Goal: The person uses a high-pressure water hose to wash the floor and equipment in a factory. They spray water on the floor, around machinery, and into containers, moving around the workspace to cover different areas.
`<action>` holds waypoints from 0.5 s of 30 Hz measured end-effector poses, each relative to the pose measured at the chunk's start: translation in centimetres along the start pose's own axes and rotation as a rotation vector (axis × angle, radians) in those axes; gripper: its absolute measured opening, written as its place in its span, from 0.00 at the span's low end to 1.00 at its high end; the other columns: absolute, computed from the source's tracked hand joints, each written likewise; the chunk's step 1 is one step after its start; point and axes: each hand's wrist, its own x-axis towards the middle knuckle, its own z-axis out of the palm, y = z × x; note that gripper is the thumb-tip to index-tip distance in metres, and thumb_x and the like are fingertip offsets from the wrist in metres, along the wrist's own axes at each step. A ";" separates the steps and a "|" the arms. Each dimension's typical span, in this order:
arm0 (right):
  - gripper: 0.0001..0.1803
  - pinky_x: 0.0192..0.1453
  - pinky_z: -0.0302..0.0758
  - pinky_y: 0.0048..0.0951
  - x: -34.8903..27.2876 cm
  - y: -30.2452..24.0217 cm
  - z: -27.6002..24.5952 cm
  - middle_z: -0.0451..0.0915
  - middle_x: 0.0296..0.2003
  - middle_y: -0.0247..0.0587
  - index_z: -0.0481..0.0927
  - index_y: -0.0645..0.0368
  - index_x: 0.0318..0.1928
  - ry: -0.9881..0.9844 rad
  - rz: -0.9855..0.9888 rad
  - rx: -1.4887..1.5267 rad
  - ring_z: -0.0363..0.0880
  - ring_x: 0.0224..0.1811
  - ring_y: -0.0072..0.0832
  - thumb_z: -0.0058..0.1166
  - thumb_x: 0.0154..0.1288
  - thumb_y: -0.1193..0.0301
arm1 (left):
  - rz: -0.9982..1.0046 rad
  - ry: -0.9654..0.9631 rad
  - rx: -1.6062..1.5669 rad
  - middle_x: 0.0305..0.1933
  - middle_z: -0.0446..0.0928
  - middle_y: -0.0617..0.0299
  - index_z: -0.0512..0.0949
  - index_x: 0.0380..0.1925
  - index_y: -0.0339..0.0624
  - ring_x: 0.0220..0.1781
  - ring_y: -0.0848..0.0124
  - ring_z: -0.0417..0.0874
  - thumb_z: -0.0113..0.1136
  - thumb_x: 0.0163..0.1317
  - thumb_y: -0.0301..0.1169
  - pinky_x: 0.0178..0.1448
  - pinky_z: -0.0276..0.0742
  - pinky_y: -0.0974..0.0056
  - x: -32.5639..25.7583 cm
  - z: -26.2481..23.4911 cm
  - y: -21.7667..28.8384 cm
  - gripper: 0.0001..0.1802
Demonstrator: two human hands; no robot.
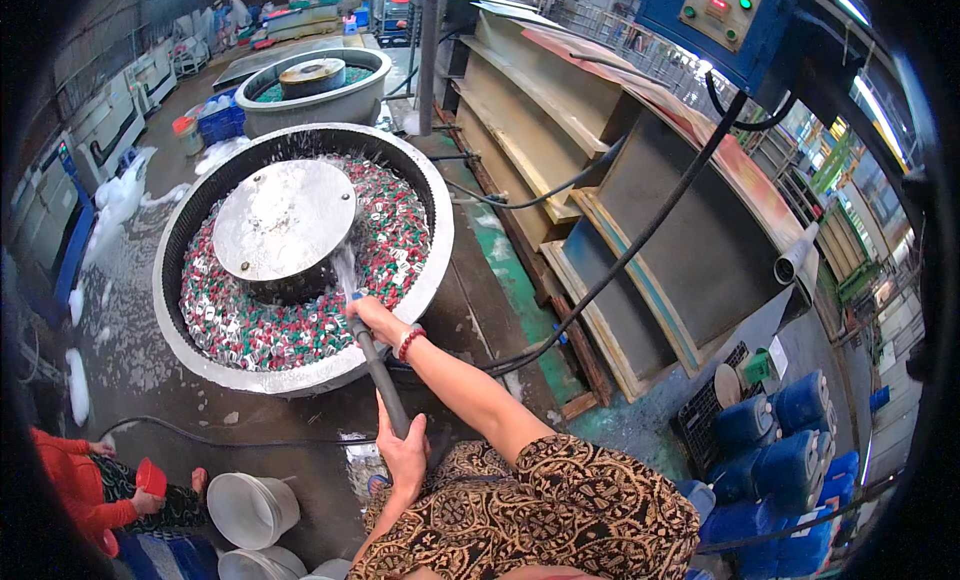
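My left hand (403, 458) is wrapped round the rear part of a dark grey hose (378, 368). Farther forward, my right hand (380, 322), with a red bead bracelet at the wrist, grips the hose near its tip. Water (345, 267) streams from that end into a large round grey tub (437, 245). Many small red, green and white pieces (385, 212) fill the ring inside it; their kind is too small to tell. A round metal plate (283, 220) tops the tub's centre, and water splashes lie on it.
A second round tub (375, 92) stands behind. Tan and grey panelled metal bins (680, 250) lie to the right, beneath a blue control box (705, 25). Blue jerrycans (790, 470) cluster lower right. Lower left, a person in red (75, 485) holds a red scoop (150, 476) near white buckets (252, 510).
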 end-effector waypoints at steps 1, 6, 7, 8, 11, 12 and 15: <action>0.08 0.13 0.70 0.36 -1.1 0.3 -0.2 0.67 0.17 0.38 0.70 0.59 0.27 0.005 0.054 0.022 0.66 0.12 0.29 0.49 0.48 0.68 | -0.026 0.003 -0.011 0.15 0.63 0.70 0.49 0.67 0.49 0.10 0.80 0.62 0.53 0.56 0.20 0.13 0.59 0.73 -0.3 0.1 -0.1 0.40; 0.08 0.10 0.64 0.30 0.1 -1.1 0.5 0.64 0.19 0.34 0.68 0.59 0.26 -0.010 -0.144 0.019 0.62 0.13 0.24 0.49 0.48 0.68 | -0.012 0.016 -0.053 0.16 0.63 0.71 0.50 0.67 0.48 0.11 0.81 0.62 0.53 0.55 0.18 0.13 0.59 0.73 0.9 -0.7 -0.3 0.40; 0.23 0.14 0.70 0.35 0.6 -1.1 0.6 0.66 0.21 0.34 0.68 0.59 0.46 -0.075 -0.099 -0.035 0.64 0.15 0.25 0.51 0.47 0.65 | -0.001 0.031 -0.033 0.17 0.64 0.71 0.50 0.67 0.48 0.11 0.81 0.62 0.54 0.54 0.18 0.13 0.58 0.73 0.6 -1.0 -0.2 0.40; 0.32 0.24 0.74 0.41 1.3 -1.1 1.4 0.69 0.28 0.41 0.60 0.61 0.55 0.070 -0.092 -0.206 0.70 0.24 0.31 0.51 0.50 0.61 | -0.003 0.048 -0.013 0.17 0.64 0.71 0.50 0.67 0.48 0.11 0.81 0.62 0.54 0.54 0.18 0.13 0.58 0.73 0.6 -1.4 -0.1 0.40; 0.51 0.62 0.59 0.52 2.1 -3.1 2.2 0.61 0.57 0.64 0.34 0.65 0.67 0.621 -0.552 -1.029 0.60 0.61 0.52 0.48 0.57 0.50 | -0.003 0.036 -0.009 0.18 0.65 0.70 0.51 0.67 0.48 0.12 0.82 0.62 0.54 0.54 0.18 0.14 0.59 0.74 0.7 -2.2 0.1 0.40; 0.49 0.65 0.48 0.54 2.1 -5.6 1.4 0.50 0.61 0.65 0.37 0.68 0.66 0.577 -0.739 -1.097 0.46 0.65 0.55 0.46 0.59 0.49 | 0.017 0.030 0.086 0.19 0.66 0.70 0.52 0.66 0.49 0.13 0.82 0.64 0.55 0.55 0.18 0.15 0.60 0.75 0.7 -2.8 0.4 0.39; 0.41 0.69 0.39 0.56 0.8 -17.6 -2.2 0.45 0.66 0.62 0.52 0.67 0.64 0.718 -1.247 -1.493 0.37 0.70 0.55 0.48 0.59 0.54 | -0.076 -0.004 -0.017 0.20 0.68 0.70 0.53 0.66 0.48 0.15 0.82 0.65 0.54 0.54 0.18 0.16 0.61 0.76 0.4 -3.9 0.9 0.39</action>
